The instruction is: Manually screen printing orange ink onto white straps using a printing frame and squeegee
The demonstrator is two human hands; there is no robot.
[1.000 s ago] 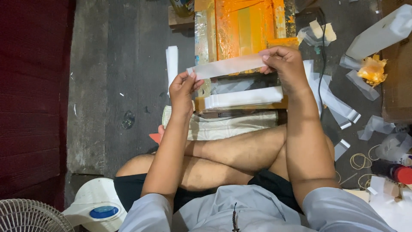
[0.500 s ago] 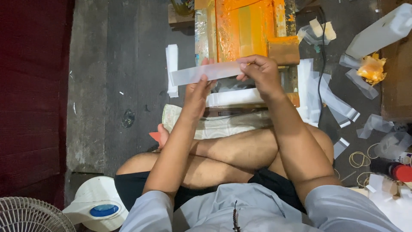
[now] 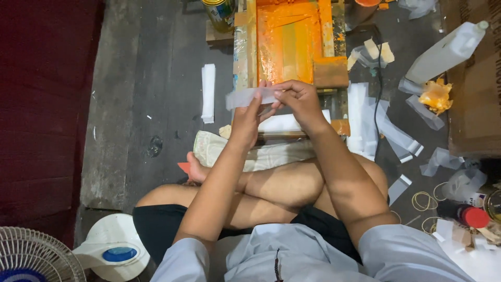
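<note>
Running left to right, the thin translucent white plastic strip (image 3: pixel 249 97) is pinched at its right end by both hands: left hand (image 3: pixel 246 119) from below, right hand (image 3: pixel 298 99) beside it, above the orange-stained wooden printing frame (image 3: pixel 292 42).

2 hands (image 3: pixel 248 117) (image 3: pixel 300 102), 1 plastic strip (image 3: pixel 250 96), 1 orange frame (image 3: pixel 289 42), 1 fan (image 3: pixel 31 258), 1 can (image 3: pixel 219 13)

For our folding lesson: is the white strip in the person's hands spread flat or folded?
Spread out: the white strip stretches lengthwise from the fingers of both hands, left hand and right hand, with no fold visible.
</note>
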